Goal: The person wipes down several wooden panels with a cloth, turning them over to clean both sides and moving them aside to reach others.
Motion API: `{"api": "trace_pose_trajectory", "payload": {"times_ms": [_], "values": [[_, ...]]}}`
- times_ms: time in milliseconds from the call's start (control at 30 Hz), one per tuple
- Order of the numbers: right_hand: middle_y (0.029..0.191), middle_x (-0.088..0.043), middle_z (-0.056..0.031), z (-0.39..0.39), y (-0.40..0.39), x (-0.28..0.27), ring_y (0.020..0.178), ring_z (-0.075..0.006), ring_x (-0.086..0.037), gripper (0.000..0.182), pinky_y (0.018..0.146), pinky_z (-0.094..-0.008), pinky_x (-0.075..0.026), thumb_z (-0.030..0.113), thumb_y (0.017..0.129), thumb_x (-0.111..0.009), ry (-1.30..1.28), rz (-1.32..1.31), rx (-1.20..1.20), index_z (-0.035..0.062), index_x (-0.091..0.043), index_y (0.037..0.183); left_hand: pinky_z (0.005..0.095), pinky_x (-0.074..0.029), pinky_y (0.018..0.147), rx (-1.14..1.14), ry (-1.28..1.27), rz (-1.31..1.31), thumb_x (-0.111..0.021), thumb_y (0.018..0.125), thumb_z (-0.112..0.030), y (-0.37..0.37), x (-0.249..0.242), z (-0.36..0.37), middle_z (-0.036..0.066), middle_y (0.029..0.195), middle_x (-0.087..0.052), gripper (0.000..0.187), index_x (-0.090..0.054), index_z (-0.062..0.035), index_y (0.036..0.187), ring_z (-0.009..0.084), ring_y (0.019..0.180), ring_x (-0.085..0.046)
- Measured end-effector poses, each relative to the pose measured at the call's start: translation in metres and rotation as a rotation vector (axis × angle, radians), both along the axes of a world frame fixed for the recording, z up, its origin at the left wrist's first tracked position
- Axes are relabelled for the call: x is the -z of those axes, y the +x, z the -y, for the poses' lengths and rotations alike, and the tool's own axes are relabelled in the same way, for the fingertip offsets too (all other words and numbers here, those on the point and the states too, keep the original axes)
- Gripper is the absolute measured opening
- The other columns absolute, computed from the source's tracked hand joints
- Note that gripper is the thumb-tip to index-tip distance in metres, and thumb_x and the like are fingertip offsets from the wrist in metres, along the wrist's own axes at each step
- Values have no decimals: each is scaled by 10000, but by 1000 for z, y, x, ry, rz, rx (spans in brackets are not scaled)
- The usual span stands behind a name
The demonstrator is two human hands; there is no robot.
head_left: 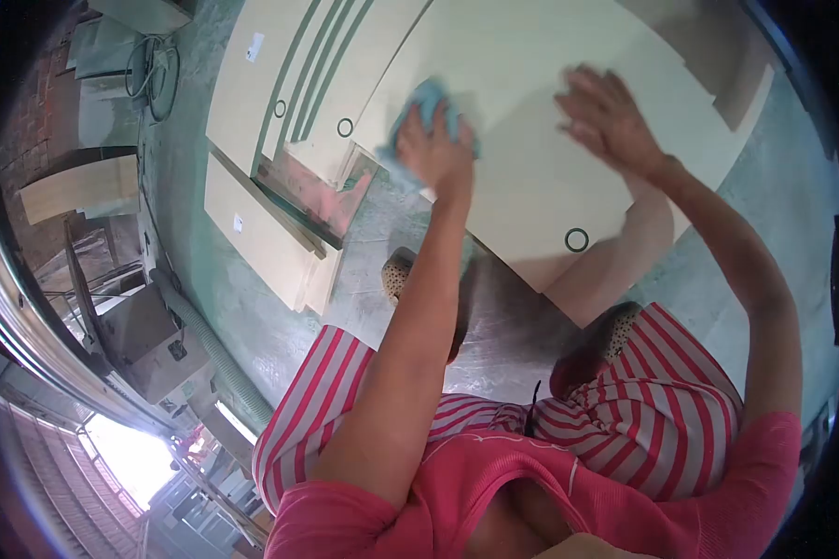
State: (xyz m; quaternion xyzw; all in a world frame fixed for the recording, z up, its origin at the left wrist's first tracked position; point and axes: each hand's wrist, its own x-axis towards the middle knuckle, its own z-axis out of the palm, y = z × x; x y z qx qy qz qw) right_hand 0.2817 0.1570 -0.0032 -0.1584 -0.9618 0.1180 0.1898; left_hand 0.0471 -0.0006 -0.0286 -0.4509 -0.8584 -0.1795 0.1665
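Observation:
My left hand (433, 154) presses a light blue cloth (429, 98) onto the left part of a large pale panel (513, 84). The cloth sticks out beyond the fingertips and on both sides of the hand. Over the right part of the same panel is my right hand (611, 121), fingers spread and slightly blurred, holding nothing. Whether it touches the surface I cannot tell. A small dark ring (577, 239) lies near the panel's lower corner, and another ring (345, 128) is left of the cloth.
Slotted pale boards (242, 102) lie at the upper left, with a stack of narrower boards (266, 238) below them. A grey hose (210, 335) runs along the floor by a machine at the left. My shoes (396, 275) stand near the panel's lower edge.

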Motion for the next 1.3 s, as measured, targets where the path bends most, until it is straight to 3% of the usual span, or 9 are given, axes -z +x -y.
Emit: {"api": "trace_pose_trajectory", "payload": {"times_ms": [200,567,700,800,867,1067,1167,1233,1300], "values": [[1408,-371,-83,-52,-6,9,1322,-274,-318,405,1090,-467,-244,302,925,-441,135,22,436,156,-482,1300,429,-437,753,-163,75,195,-642,800,-217,-66,-23,16,162,957,-544,293,-634,-29,1025,338,912,-519],[1432,-354,-71,-52,-6,1,1336,-271,-303,413,1087,-464,-244,333,942,-414,159,42,452,168,-468,1316,504,-389,862,268,84,-25,-656,783,-404,-11,-20,-86,158,1192,-489,435,-618,-154,1137,365,1091,-444],[1437,-353,-70,-52,-4,1,1337,-275,-305,411,1089,-467,-238,328,948,-396,173,16,440,167,-467,1320,515,-394,814,-245,-3,-36,-662,764,-437,-48,-6,-33,115,1163,-500,406,-658,-208,1098,341,1042,-449],[1435,-357,-68,-52,-4,1,1338,-275,-304,403,1090,-469,-237,312,949,-390,165,-6,425,171,-469,1319,474,-427,793,-232,-33,-18,-643,793,-419,-81,-16,11,143,1102,-523,392,-657,-173,1098,326,995,-495],[1434,-359,-66,-51,-4,1,1338,-275,-303,399,1090,-469,-238,302,949,-389,162,-24,416,174,-470,1318,454,-434,839,-383,9,267,-610,834,-365,-91,-26,18,209,1028,-573,425,-641,-5,1058,338,970,-552],[1420,-380,-76,-53,-5,4,1313,-286,-342,392,1077,-465,-256,284,953,-380,182,-1,402,176,-472,1319,312,-465,579,-29,528,645,-542,886,-206,-58,-114,-56,116,780,-596,317,-578,59,1056,201,589,-563],[1410,-392,-83,-52,-7,3,1302,-285,-359,388,1068,-466,-268,275,952,-384,195,-21,417,174,-474,1316,318,-460,663,49,551,575,-557,886,-240,-16,-159,-97,147,892,-589,345,-569,52,1069,224,722,-578],[1406,-397,-86,-52,-6,1,1301,-282,-360,384,1066,-461,-273,260,948,-393,192,-52,404,172,-475,1313,420,-366,965,15,380,926,-598,886,-329,19,-181,-104,134,1304,-466,515,-484,-32,1291,301,1139,-446],[1408,-394,-83,-51,-7,1,1302,-280,-360,383,1069,-458,-271,252,945,-401,193,-38,412,171,-477,1312,413,-393,897,74,404,784,-597,872,-313,25,-155,-108,163,1195,-494,458,-525,-5,1204,303,1054,-484]]}}
